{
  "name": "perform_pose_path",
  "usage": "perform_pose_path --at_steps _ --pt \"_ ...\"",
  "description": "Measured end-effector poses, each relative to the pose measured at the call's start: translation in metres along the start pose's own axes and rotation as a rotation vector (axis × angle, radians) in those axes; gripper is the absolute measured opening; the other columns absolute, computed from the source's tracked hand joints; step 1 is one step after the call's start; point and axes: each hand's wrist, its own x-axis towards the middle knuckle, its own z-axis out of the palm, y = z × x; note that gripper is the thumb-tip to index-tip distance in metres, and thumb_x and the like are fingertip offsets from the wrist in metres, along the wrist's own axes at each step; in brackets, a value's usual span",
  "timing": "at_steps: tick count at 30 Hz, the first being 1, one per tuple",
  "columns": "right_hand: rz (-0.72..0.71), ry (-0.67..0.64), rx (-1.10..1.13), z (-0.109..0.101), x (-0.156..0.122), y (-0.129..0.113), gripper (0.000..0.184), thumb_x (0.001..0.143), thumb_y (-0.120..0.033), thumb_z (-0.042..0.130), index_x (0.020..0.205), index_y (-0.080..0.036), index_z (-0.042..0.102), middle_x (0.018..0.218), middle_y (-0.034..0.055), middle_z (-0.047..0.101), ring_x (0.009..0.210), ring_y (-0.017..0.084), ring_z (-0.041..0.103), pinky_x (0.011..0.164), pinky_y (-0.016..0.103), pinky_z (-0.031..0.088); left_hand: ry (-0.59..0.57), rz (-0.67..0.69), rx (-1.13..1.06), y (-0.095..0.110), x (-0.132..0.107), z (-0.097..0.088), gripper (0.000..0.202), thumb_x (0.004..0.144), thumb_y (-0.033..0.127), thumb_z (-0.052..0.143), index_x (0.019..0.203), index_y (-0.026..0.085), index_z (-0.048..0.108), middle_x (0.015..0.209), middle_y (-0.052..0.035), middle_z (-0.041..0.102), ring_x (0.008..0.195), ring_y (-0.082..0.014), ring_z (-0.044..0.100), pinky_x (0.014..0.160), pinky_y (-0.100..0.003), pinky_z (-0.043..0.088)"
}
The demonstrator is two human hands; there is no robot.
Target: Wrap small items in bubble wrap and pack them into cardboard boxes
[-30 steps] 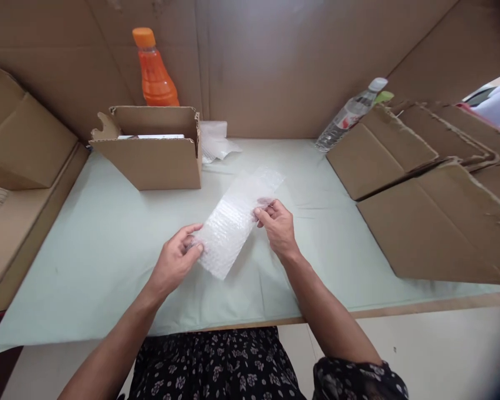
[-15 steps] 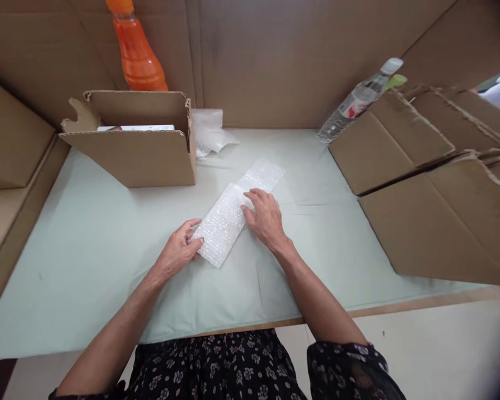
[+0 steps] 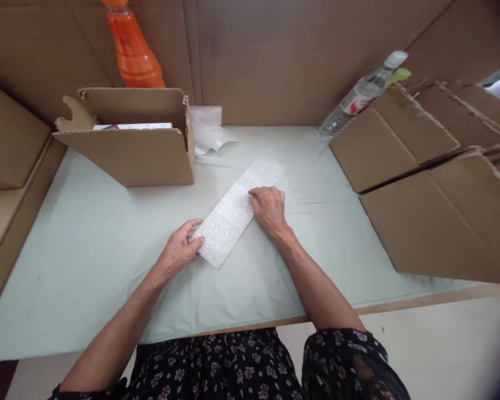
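Observation:
A long strip of clear bubble wrap (image 3: 233,214) lies slantwise on the pale green table cover (image 3: 108,239). My left hand (image 3: 179,250) pinches its near left corner between thumb and fingers. My right hand (image 3: 269,208) rests on the strip's right edge near the middle, fingers curled and pressing it down. The far end of the strip lies free toward the back.
An open cardboard box (image 3: 129,141) stands at the back left, with an orange bottle (image 3: 131,50) behind it and crumpled plastic film (image 3: 208,133) beside it. A clear water bottle (image 3: 358,100) leans on flattened cartons (image 3: 433,178) at the right. Cardboard walls enclose the back and left.
The bubble wrap was held up off the table; it now lies flat. My right hand moved from pinching its edge to pressing on it. The camera has tilted down slightly.

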Motion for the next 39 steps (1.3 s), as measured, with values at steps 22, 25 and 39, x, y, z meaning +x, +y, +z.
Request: perform_pose_path --at_steps 22,25,39 --pt "0.133 0.117 0.719 -0.041 -0.042 -0.001 0.019 0.092 -0.030 0.059 0.102 -0.021 0.073 0.096 0.0041 0.077 0.083 0.018 0.070 0.080 0.034 0.056 -0.090 -0.066 -0.224 0.079 0.088 0.041 0.051 0.093 0.042 0.061 0.134 0.013 0.049 0.083 -0.0070 0.071 0.075 -0.0203 0.073 0.064 -0.029 0.057" --pt "-0.113 0.083 0.503 -0.046 -0.055 -0.016 0.018 0.096 -0.029 0.059 0.106 -0.022 0.072 0.103 0.0055 0.076 0.092 0.020 0.069 0.084 0.036 0.052 -0.131 -0.102 -0.214 0.076 0.100 0.044 0.052 0.096 0.046 0.056 0.136 0.016 0.046 0.087 -0.0078 0.071 0.072 -0.0197 0.072 0.065 -0.030 0.057" --pt "-0.345 -0.217 -0.279 -0.003 -0.037 -0.028 0.031 0.095 -0.004 0.045 0.108 -0.014 0.071 0.097 0.0137 0.074 0.089 0.027 0.061 0.082 0.040 0.039 0.079 0.661 0.573 0.019 0.059 0.003 0.054 0.079 0.018 0.056 0.132 0.018 0.062 0.133 -0.0122 0.066 0.125 -0.0294 0.057 0.109 -0.048 0.047"
